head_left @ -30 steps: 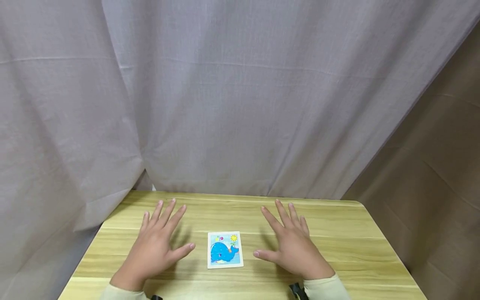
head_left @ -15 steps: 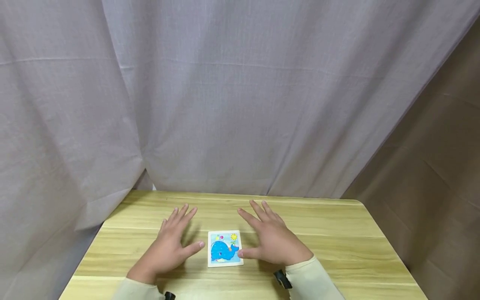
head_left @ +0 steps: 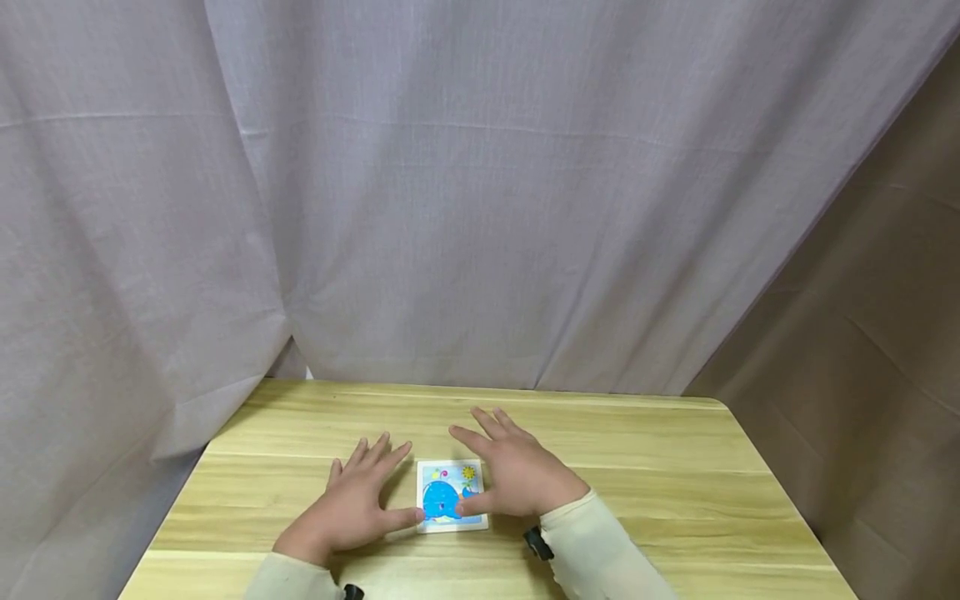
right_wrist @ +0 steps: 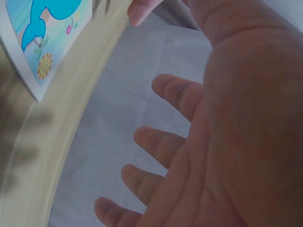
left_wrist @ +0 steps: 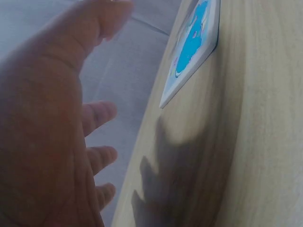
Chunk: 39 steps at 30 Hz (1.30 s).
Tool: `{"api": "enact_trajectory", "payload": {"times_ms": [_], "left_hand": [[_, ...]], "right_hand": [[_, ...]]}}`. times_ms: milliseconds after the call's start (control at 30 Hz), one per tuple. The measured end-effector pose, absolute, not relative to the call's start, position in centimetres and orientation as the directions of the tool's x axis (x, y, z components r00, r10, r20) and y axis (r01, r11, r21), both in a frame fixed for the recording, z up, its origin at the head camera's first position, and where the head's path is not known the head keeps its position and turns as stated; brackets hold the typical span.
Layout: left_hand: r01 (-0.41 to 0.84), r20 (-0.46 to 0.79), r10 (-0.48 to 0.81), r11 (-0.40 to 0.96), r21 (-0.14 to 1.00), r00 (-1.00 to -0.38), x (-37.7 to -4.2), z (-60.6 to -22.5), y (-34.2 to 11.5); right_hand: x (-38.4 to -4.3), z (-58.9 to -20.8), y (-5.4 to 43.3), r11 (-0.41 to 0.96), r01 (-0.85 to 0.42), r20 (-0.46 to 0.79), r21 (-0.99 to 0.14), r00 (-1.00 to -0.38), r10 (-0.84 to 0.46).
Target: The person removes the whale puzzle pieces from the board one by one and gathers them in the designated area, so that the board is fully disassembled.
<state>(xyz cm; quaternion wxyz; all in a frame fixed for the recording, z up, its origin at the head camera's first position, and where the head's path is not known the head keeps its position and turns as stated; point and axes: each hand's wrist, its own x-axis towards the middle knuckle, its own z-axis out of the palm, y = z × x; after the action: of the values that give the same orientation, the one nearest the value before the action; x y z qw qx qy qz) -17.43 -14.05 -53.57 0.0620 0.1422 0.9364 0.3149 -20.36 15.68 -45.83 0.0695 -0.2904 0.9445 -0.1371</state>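
Left hand (head_left: 352, 504), right hand (head_left: 525, 477) hover spread, gripping nothing; whale board (head_left: 441, 493) between, below them. Likely reach step; next calls for lowering, pinching edges.

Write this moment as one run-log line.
left hand: spread, holds nothing | right hand: spread, holds nothing | square white-bordered blue-whale picture board: flat on pale wood-grain table, between the hands
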Motion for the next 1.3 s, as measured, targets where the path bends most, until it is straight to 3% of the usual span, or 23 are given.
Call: {"api": "enact_trajectory", "payload": {"times_ms": [633,1300], "left_hand": [[0.173,-0.119,0.292,0.798,0.577,-0.949,-16.8,-53.6,-13.5],[0.168,-0.136,0.279,0.831,0.53,-0.95,-17.5,-54.2,-12.9]], "right_hand": [[-21.9,-47.1,12.8,0.848,-0.475,-0.176,-0.234,-0.837,-0.518],[-23.2,-48.6,10.8,0.829,-0.533,-0.137,-0.169,-0.82,-0.555]]}}
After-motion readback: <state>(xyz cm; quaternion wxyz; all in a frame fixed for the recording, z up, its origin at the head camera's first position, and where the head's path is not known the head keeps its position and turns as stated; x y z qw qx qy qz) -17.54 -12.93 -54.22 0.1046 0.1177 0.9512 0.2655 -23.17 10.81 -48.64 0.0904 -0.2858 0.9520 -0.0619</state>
